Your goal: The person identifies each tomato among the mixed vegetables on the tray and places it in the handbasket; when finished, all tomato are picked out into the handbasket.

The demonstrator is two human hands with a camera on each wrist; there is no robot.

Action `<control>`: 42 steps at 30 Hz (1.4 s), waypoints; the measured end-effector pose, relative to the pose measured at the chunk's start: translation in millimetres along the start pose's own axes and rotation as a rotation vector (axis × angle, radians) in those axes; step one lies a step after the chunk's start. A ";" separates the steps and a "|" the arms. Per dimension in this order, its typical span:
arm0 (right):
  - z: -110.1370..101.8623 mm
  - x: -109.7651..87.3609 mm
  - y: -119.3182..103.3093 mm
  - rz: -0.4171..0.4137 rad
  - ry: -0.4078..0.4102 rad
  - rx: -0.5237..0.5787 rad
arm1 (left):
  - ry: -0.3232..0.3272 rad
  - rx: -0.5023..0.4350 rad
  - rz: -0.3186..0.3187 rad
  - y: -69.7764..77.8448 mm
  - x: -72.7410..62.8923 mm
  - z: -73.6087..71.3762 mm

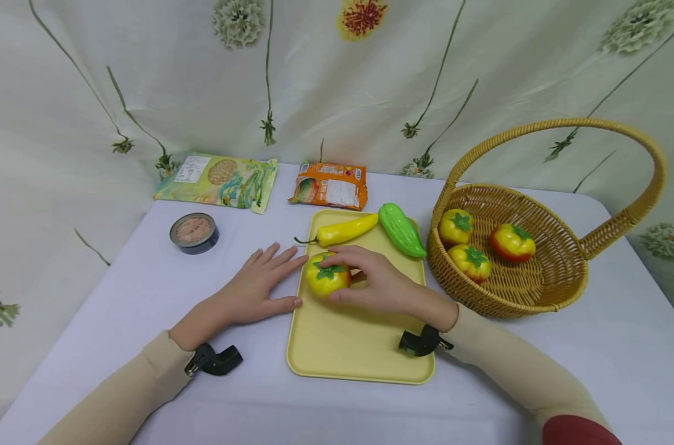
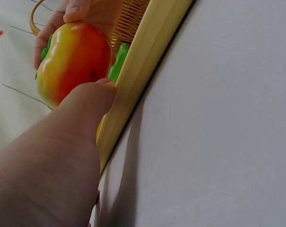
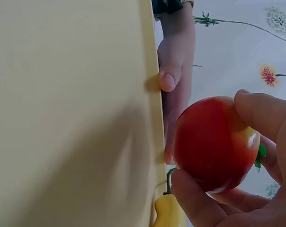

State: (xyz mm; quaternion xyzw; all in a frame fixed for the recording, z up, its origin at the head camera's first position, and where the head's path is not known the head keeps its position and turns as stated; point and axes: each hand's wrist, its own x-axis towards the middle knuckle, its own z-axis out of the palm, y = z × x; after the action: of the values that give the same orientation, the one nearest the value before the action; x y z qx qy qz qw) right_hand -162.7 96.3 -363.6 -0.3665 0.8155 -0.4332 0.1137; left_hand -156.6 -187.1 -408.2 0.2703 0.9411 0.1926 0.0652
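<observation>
My right hand [image 1: 378, 281] grips a yellow-and-red toy persimmon [image 1: 327, 276] with a green leafy top. In the right wrist view, the thumb and fingers curl round the persimmon [image 3: 214, 142], which is held over the tray's left side. My left hand [image 1: 253, 287] lies with fingers spread at the left edge of the yellow tray [image 1: 359, 352]; its thumb touches the rim in the left wrist view. At the tray's far end lie a yellow pepper [image 1: 348, 230] and a green pepper [image 1: 401, 230].
Right of the tray stands a wicker basket [image 1: 559, 296] with a tall handle, holding three persimmons [image 1: 511, 242]. A round can [image 1: 194, 232] sits at the left. Behind are a green packet [image 1: 217, 180] and an orange packet [image 1: 330, 185], before a flowered cloth backdrop.
</observation>
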 end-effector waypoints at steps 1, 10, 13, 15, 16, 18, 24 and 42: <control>-3.0 -2.3 -1.2 -0.004 0.007 -0.003 | 0.000 0.000 -0.002 0.1 -0.2 0.1; -38.4 -30.7 -9.5 -0.018 0.086 -0.051 | 0.002 0.007 -0.009 -0.5 0.1 1.9; -50.4 -42.8 -10.7 -0.008 0.114 -0.068 | 0.002 0.007 -0.008 -1.1 0.1 2.6; -57.6 -51.1 -10.3 0.002 0.131 -0.074 | 0.001 0.007 -0.007 -1.4 0.1 3.1; -61.2 -55.3 -10.6 0.005 0.139 -0.083 | 0.002 0.007 -0.006 -1.6 0.1 3.3; -68.2 -63.7 -10.9 0.015 0.153 -0.117 | 0.002 0.007 -0.007 -1.8 0.2 3.8; -88.0 -89.6 -14.3 0.040 0.187 -0.232 | 0.002 -0.002 -0.007 -1.0 0.2 4.2; -125.6 -134.7 -1.0 0.066 0.430 -0.245 | -0.003 -0.006 -0.011 0.4 0.4 1.8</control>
State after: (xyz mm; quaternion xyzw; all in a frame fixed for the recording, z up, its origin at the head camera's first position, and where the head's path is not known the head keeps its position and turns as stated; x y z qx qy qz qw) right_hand -130.4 268.0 -305.4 -0.2505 0.8789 -0.3950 -0.0936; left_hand -156.4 -186.1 -409.6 0.2650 0.9419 0.1946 0.0686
